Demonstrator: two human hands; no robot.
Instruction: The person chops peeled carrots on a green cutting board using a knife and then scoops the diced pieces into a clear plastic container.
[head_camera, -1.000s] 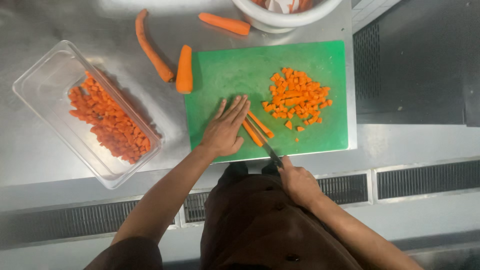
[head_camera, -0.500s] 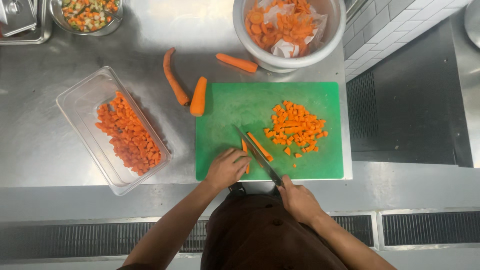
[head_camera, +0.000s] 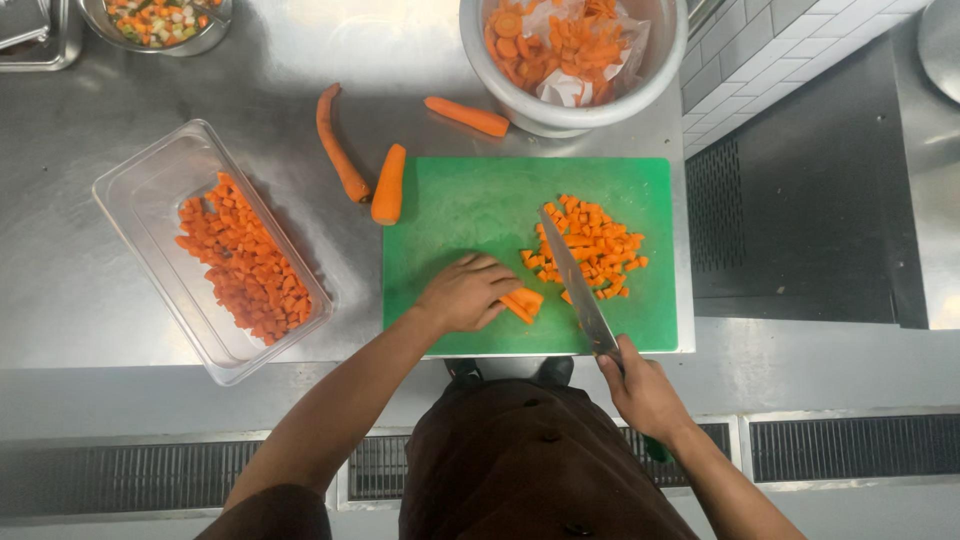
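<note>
Carrot dicing midway: left hand (head_camera: 465, 293) curled on carrot sticks (head_camera: 522, 303), right hand (head_camera: 642, 390) gripping knife (head_camera: 578, 285); diced pile (head_camera: 592, 245) and tub (head_camera: 150, 175) part-filled, three whole carrots (head_camera: 389, 184) uncut

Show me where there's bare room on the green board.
The green cutting board is bare across its far-left part, beside the carrot half. It's crowded near-centre, with the left hand on carrot sticks, the knife, and the diced pile.
</note>
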